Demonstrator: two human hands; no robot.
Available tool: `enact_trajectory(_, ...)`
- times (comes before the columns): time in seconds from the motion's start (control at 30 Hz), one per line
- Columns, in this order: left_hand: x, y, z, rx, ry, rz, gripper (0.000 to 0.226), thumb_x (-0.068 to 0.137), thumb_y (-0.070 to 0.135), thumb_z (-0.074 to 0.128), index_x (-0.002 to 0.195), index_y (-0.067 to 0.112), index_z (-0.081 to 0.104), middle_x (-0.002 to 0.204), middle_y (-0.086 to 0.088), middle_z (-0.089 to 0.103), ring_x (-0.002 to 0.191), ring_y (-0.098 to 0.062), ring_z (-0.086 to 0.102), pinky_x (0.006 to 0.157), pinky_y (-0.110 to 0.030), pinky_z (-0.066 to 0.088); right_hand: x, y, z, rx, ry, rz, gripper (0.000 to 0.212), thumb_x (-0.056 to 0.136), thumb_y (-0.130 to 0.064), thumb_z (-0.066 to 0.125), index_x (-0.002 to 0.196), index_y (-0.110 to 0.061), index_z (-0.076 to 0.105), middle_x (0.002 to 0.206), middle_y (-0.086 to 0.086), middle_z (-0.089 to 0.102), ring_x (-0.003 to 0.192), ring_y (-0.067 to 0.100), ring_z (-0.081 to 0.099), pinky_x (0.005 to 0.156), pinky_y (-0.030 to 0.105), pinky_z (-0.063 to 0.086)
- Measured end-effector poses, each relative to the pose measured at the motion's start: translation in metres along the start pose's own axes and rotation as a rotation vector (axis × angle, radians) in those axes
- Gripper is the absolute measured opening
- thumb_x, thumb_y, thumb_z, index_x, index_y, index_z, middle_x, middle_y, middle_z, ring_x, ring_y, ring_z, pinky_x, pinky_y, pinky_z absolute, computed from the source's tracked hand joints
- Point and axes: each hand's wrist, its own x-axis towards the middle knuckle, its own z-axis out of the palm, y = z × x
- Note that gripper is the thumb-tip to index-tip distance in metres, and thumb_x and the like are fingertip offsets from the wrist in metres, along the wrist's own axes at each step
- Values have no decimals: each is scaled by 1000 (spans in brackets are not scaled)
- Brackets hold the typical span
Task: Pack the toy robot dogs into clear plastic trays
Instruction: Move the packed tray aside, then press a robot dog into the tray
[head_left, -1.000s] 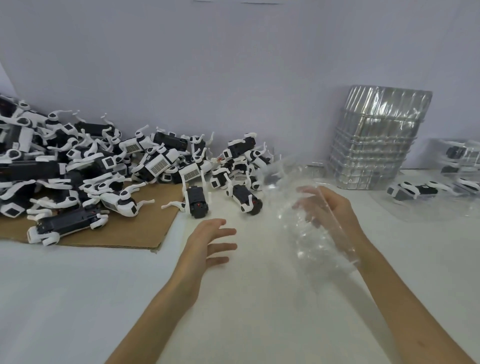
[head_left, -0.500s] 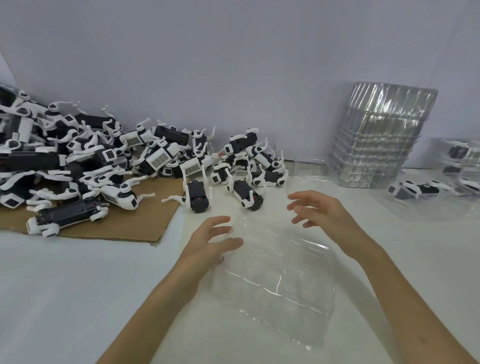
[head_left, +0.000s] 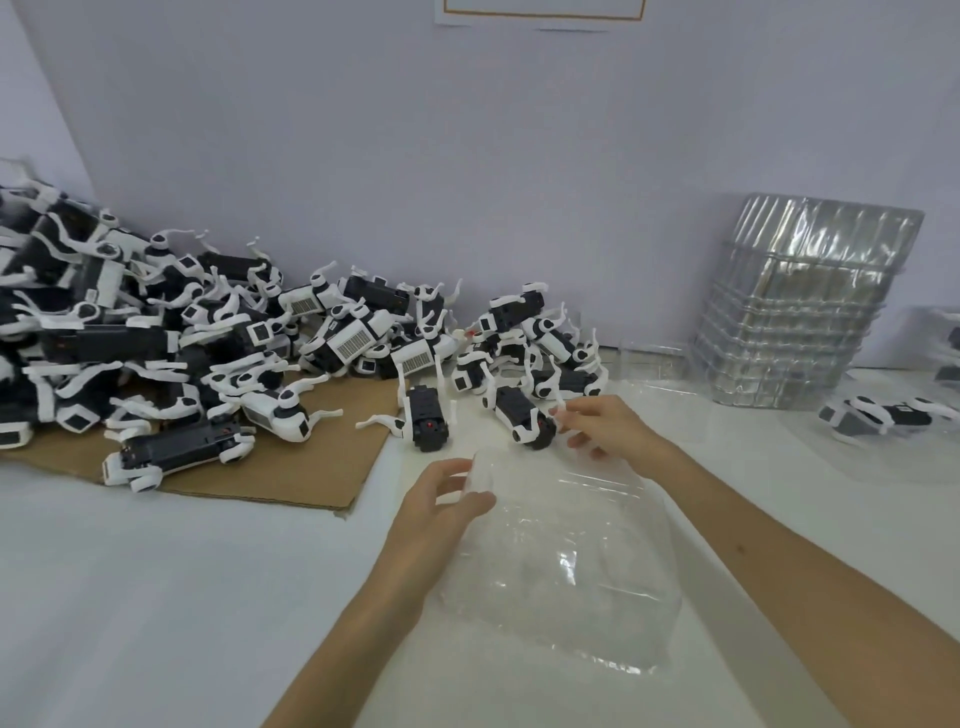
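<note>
A clear plastic tray (head_left: 576, 566) lies flat on the white table in front of me. My left hand (head_left: 441, 504) pinches its far left corner between thumb and fingers. My right hand (head_left: 610, 426) hovers past the tray's far edge, fingers loosely spread, with its fingertips right beside a black-and-white toy robot dog (head_left: 522, 415) lying on the table. Whether they touch the dog is unclear. Another single dog (head_left: 423, 418) lies just left of it. A big pile of toy robot dogs (head_left: 208, 338) fills the left side.
The pile sits partly on a brown cardboard sheet (head_left: 291, 467). A tall stack of empty clear trays (head_left: 800, 306) stands at the back right against the wall. Further right, a tray (head_left: 883, 457) holds a dog (head_left: 878, 415). A wall closes off the back.
The tray came down from my right hand's grip and now lies flat on the table. My left hand took its corner. My right hand let go and moved forward to the nearest dog.
</note>
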Motion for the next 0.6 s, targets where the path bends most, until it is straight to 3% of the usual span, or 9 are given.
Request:
enact_trajectory(0.2,-2,3,2,-9,-15,36,29,92,25,66,104,51,57,113,29,56,79,26,56,65,-11,41,-9,-11,-14,84,66,-99,15,103,-28,55,102,-16,64,112,1,68,73,31,76,62,38,61)
enact_trajectory(0.3,-3,4,2,-14,3,65,31,92,24,67,103,51,58,112,28,56,79,25,55,70,-15,41,-29,-9,-23,154,129,-162,14,104,-20,53,99,-12,64,114,11,69,78,33,74,74,43,63)
enact_trajectory(0.43,-4,5,2,-17,34,84,31,92,23,67,103,51,58,111,27,57,79,23,56,69,-16,42,-63,-6,-29,256,275,-254,5,96,-7,64,93,-11,65,106,6,72,85,24,74,79,32,62)
enact_trajectory(0.5,-4,5,2,-20,44,87,31,92,23,67,103,51,57,111,28,56,79,22,57,69,-17,42,-79,-6,-30,289,350,-305,10,90,-5,72,89,-9,63,97,3,74,83,22,75,81,31,61)
enact_trajectory(0.6,-3,4,2,-23,58,79,31,92,23,67,102,51,57,111,28,56,77,22,57,70,-19,42,-103,-10,-28,333,433,-428,21,85,1,75,92,-13,62,102,-1,73,85,16,75,77,26,56)
